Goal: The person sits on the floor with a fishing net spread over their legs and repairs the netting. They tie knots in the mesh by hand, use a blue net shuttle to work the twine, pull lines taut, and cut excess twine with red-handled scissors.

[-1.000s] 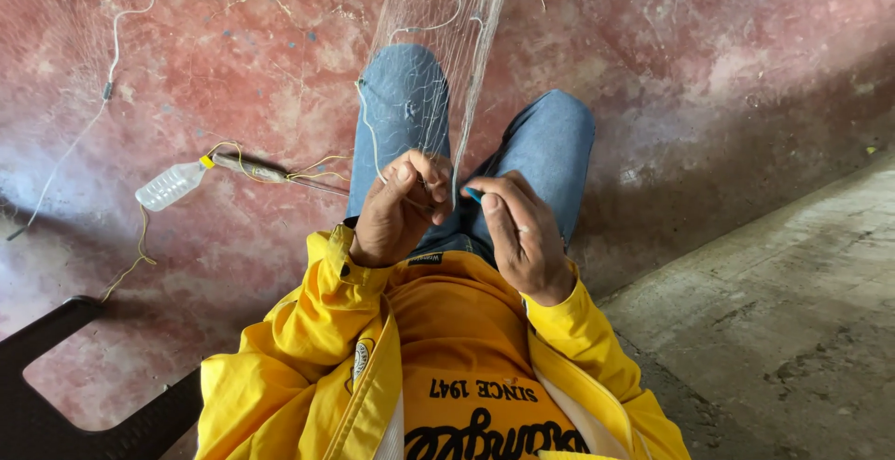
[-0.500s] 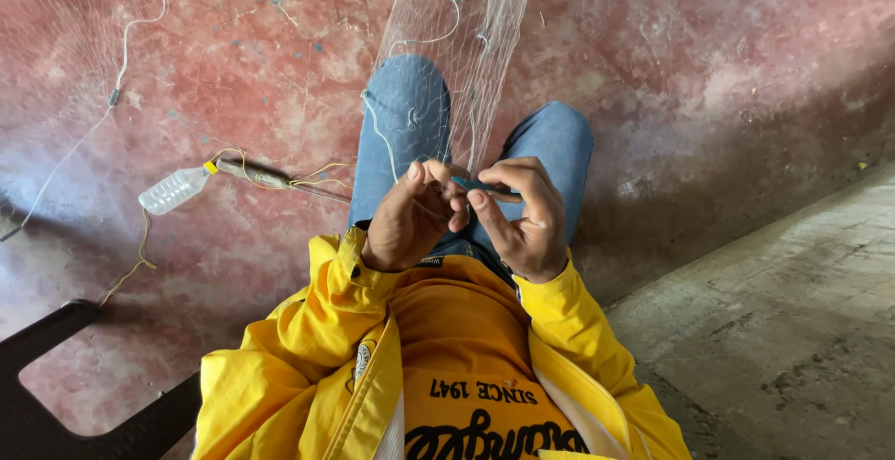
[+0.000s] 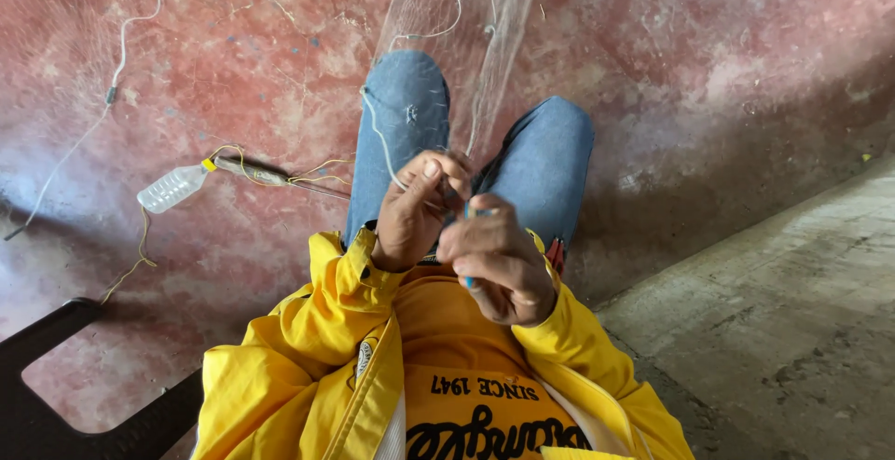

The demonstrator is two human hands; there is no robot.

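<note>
Over the lap, two hands meet: left hand (image 3: 417, 206) and right hand (image 3: 496, 257), knuckles nearly touching. One net (image 3: 466, 59), fine and translucent, nearly colourless, runs from the hands up between the knees to the top edge of frame. It narrows toward the hands and lies partly over the left knee. One white cord (image 3: 378, 134) edges the net and curves down into the left hand; more white cord is bunched at the net's top.

Left hand: fingers curled, thumb and fingertips pinching the cord and net. Right hand: fingers clenched around one small blue tool (image 3: 469, 281), only slivers of it showing above and below the fist; exact shape can't be made out.

Two knees in blue jeans (image 3: 550, 148). One yellow jacket (image 3: 308, 348), open over an orange shirt.

On the red floor (image 3: 709, 59), left of the legs: one clear plastic bottle (image 3: 173, 188) with a yellow cap, lying on its side, tied to yellowish string (image 3: 280, 176) that trails off both ways. One more thin white line (image 3: 112, 78) snakes from the top edge down to the left. One black chair (image 3: 65, 367) at bottom left, partly cut off. Grey concrete strip (image 3: 792, 311) at right.
</note>
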